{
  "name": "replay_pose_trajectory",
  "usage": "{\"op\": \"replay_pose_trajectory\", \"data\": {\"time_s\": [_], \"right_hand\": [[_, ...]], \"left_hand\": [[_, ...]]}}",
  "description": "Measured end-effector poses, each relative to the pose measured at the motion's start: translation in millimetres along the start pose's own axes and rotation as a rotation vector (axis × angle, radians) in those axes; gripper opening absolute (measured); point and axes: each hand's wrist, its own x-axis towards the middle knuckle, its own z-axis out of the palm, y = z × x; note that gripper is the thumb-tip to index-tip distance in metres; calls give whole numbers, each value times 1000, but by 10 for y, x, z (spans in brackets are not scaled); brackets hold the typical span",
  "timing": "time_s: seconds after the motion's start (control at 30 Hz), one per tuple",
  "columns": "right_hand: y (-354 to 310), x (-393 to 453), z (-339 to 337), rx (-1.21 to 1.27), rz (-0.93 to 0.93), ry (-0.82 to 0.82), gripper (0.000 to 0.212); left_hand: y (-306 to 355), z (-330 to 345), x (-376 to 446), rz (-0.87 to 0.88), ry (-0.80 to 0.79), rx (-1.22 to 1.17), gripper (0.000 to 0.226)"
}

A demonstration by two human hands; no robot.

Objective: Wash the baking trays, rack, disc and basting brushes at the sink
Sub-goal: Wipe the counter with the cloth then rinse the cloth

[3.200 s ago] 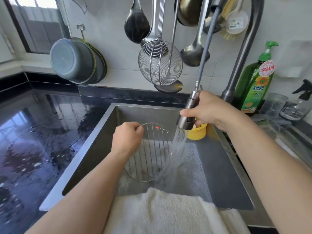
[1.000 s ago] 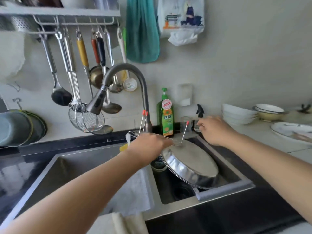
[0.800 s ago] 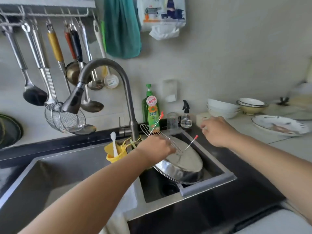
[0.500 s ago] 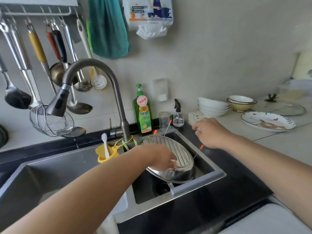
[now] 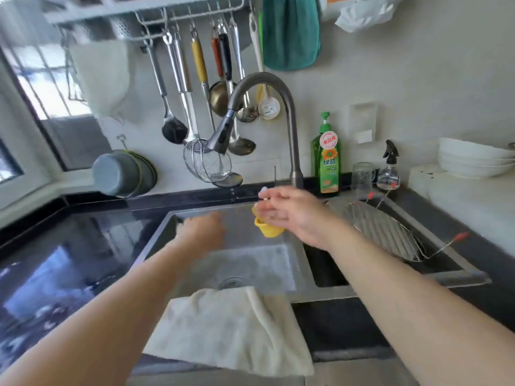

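A round wire rack [image 5: 381, 232] of thin parallel steel rods, with red-tipped legs sticking out, lies tilted in the smaller right basin, resting on something shiny beneath that is mostly hidden. The brushed steel sink [image 5: 245, 263] has foam near its drain, and a pale, nubby cloth [image 5: 231, 327] drapes over its front edge. The left hand [image 5: 203, 232] hovers blurred over the left basin; its grip cannot be told. The right hand [image 5: 289, 213] reaches before a yellow cup [image 5: 269, 231], fingers apart and holding nothing. The glossy black desk [image 5: 55, 263] is wet.
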Motion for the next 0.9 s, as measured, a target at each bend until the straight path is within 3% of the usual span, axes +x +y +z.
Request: {"op": "replay_pose_trajectory", "data": {"time_s": [0.03,0.07,0.1,0.17,0.23,0.33,0.43,0.6,0.73,0.8,0.9], "right_hand": [[157,98,290,-51,107,-20,36],[312,181,502,-300,80,49,43],[397,196,640,-511,14,82,47],[493,86,788,-613,-62,109,41],[545,-177,957,-694,-178,142,38],[725,-695,1317,-801,-207,-109,61],[862,-928,1352,-1010,-156,-252,89],[1117,-1012,591,-1232,-50,-137,118],[1103,-1128,513,-1354,-142,-28,90],[1032,-1092,814,-1259,-199,-52,96],[780,-861,1514,-1159,-249,-283,95]], "left_hand": [[-253,74,-35,-60,19,291,39],[-457,128,-87,-16,78,490,42],[-621,171,-170,36,95,466,41],[-817,199,-387,189,154,332,38],[-1009,310,-607,332,150,305,52],[-1195,621,-1007,390,-59,340,91],[-1104,837,-1141,335,-98,411,71],[-421,1213,-1318,345,-64,322,65],[-428,1204,-1264,415,-106,276,99],[-765,1063,-1183,386,-102,307,80],[-1503,685,-1117,274,-131,335,66]]}}
